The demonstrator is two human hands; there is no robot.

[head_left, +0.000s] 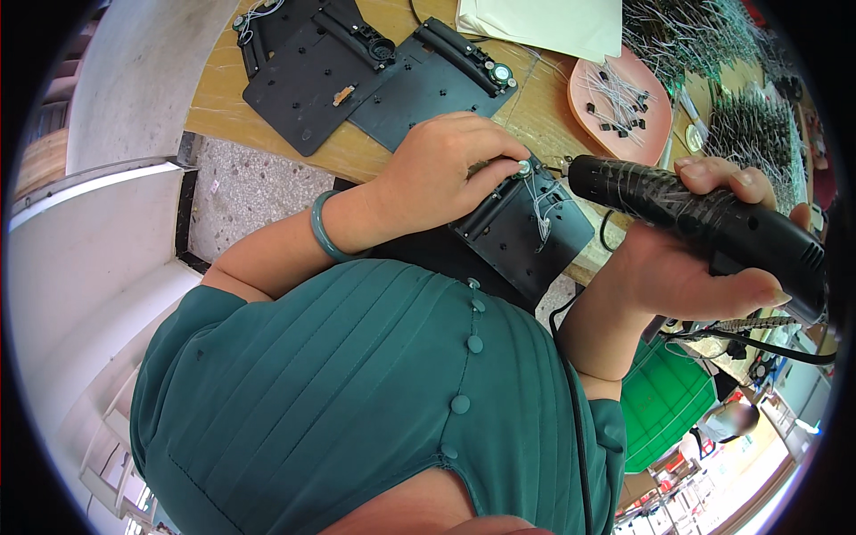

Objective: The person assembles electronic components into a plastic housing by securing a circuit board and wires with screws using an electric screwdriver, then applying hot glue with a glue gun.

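Note:
My right hand (664,267) is wrapped round a black electric screwdriver (704,209) covered partly in clear tape. Its tip points left, close to the corner of a black plastic panel (557,239). At that corner my left hand (441,165) pinches a small round silvery part (524,168) between thumb and forefinger. Thin white wires (541,212) run from it over the panel and end in a small bundle. The panel lies tilted at the table's near edge, just in front of me. Whether the screwdriver's bit touches anything is too small to tell.
More black panels (312,89) with round parts lie overlapping at the far left of the wooden table (218,102). A pink tray (660,134) holds small black pieces with white leads. Bunches of wired parts (744,134) fill the right. A green crate (664,401) stands below; a power cord (776,352) hangs nearby.

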